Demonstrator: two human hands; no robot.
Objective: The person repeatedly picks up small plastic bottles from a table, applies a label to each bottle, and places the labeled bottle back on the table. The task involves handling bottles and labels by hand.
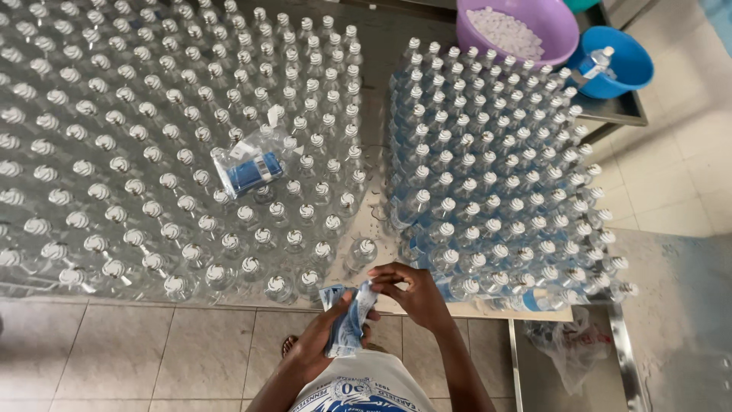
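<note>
Blue label stack (349,324) (both hands (366,313))

Clear glossy plastic bottles (191,152) everywhere, white ridged plastic caps. The label stack (349,324) looks like shiny plastic film. Smooth plastic tubs, purple (560,34) and blue (629,72), at the worktop's far right corner.

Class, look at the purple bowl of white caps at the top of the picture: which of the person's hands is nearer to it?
Right. The right hand lies below the purple bowl, across the block of labelled bottles. The left hand is lower and further left, holding a bundle of blue labels.
</note>
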